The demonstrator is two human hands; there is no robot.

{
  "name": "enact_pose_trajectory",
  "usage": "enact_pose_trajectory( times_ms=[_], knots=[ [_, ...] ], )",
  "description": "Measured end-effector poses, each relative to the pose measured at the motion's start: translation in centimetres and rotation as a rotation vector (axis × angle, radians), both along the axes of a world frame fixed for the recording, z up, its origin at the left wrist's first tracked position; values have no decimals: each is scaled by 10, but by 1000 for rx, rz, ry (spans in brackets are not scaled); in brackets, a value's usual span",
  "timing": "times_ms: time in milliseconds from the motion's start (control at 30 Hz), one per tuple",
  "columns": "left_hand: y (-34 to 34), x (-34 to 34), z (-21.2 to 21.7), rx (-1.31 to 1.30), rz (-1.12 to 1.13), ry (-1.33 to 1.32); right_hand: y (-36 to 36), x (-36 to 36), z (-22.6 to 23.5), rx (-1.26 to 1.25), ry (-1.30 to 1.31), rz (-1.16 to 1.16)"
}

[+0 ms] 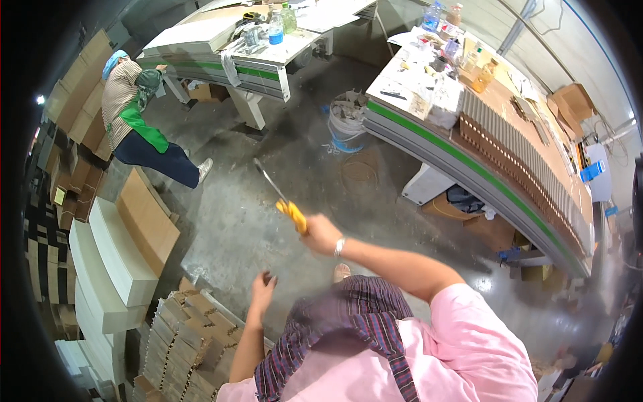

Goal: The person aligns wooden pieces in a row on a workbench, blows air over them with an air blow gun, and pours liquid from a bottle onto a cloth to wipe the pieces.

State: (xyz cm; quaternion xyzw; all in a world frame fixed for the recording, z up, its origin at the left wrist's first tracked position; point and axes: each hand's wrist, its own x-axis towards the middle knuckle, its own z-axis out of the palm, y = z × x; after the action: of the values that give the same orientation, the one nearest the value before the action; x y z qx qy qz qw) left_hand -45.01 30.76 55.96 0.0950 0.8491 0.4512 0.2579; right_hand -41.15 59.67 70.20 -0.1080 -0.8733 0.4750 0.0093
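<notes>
My right hand [322, 235], with a light band at the wrist, is stretched out over the grey floor. It is closed around the yellow handle of a long, thin metal-bladed tool [293, 217]. The blade points away from me to the upper left, its tip touching nothing. Lower and to the left, my left hand [263, 289] hangs with loosely bent fingers, parted and apparently holding nothing. Its fingertips look dark. Close to it is a stack of brown cardboard pieces [181, 342].
A workbench [462, 164] at right bears bottles and brown ridged strips. Another bench [221, 67] stands far left, where a person in a green apron [137, 117] bends. A white bucket [348, 120] sits between them. White boards [120, 251] are stacked at left.
</notes>
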Motion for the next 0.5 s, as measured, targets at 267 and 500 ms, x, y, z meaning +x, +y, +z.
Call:
enact_pose_trajectory(
  times_ms=[267, 500],
  knots=[
    [-110, -23, -36, -479, 46, -356, 213, -220, 121, 452, 394, -289],
    [-87, -122, -12, -369, 71, -405, 337, -319, 152, 718, 33, -427]
  ],
)
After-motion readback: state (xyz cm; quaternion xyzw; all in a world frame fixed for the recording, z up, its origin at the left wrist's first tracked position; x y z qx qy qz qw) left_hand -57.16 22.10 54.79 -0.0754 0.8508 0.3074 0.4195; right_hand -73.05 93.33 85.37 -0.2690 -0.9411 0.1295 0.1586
